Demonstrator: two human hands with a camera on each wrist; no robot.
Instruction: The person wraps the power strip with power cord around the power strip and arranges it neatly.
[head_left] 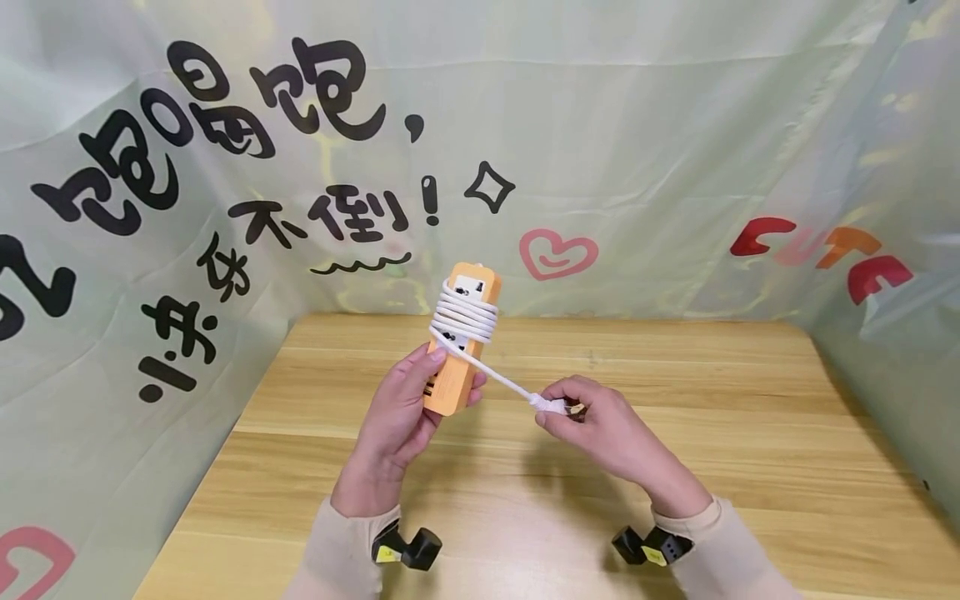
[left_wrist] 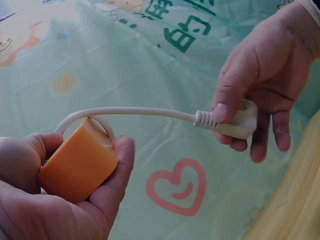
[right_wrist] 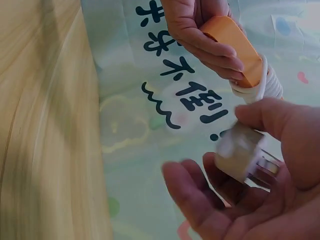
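Note:
An orange power strip (head_left: 452, 382) with white socket faces is held up above the table, tilted slightly. My left hand (head_left: 399, 408) grips its lower end, thumb on the front and fingers behind. Several turns of white cord (head_left: 463, 317) wrap around the strip's upper half. From the lowest turn the cord runs taut down to the right, ending in a white plug (head_left: 551, 405). My right hand (head_left: 607, 425) pinches that plug between thumb and fingers. Metal prongs (right_wrist: 268, 164) show on the plug in the right wrist view, pointing toward the palm.
A light wooden table (head_left: 750, 433) lies beneath both hands. Behind it and at the sides hangs a pale green cloth (head_left: 660, 150) printed with black characters and a pink heart (head_left: 558, 255). Each wrist wears a small black camera (head_left: 422, 550).

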